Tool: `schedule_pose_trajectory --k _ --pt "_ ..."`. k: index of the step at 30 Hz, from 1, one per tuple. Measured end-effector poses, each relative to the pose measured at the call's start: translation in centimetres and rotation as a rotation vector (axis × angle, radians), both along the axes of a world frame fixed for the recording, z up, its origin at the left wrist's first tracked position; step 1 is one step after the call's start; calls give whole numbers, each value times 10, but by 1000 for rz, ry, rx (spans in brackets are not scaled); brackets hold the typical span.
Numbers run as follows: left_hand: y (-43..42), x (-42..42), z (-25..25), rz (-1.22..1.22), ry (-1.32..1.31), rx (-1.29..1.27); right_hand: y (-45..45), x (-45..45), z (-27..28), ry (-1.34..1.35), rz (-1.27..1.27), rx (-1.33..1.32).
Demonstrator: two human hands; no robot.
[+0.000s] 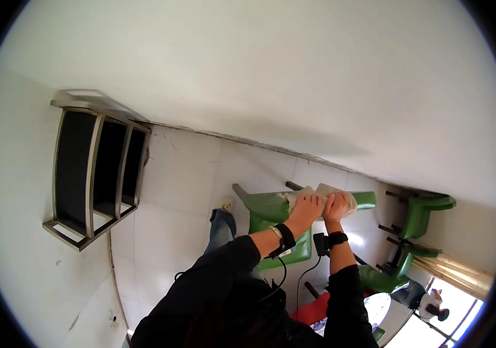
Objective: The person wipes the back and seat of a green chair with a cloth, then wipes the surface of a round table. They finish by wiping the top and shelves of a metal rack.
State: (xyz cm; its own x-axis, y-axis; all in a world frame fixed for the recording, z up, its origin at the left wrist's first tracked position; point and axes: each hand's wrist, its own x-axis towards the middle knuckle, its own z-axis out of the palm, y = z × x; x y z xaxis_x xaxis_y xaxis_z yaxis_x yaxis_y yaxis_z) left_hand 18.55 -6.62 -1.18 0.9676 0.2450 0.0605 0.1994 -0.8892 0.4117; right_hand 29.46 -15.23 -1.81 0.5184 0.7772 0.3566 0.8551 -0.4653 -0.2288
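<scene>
A green chair (294, 249) stands in front of me, its backrest (366, 200) towards the wall. Draped over the top of that backrest is a beige cloth (324, 189), with a ragged edge on its left part. My left hand (307, 210) is closed on the cloth, fingers curled over it. Close beside it, my right hand (336, 206) grips the same cloth, also with bent fingers. What lies under the fingers is hidden. Both wrists carry dark straps, and a small black box (320, 243) with a cable sits by the right wrist.
A metal rack with black shelves (75, 168) stands at the left. The white wall (259, 69) runs behind the chair. More green chairs (419, 217) are at the right, near a table (379, 307) and a red seat (312, 310). Another person (428, 303) is by the window.
</scene>
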Motion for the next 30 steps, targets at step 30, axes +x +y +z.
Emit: schedule_pose_trajectory --k 30 --pt "-19 14 -23 264 138 199 -7 9 -17 2 178 74"
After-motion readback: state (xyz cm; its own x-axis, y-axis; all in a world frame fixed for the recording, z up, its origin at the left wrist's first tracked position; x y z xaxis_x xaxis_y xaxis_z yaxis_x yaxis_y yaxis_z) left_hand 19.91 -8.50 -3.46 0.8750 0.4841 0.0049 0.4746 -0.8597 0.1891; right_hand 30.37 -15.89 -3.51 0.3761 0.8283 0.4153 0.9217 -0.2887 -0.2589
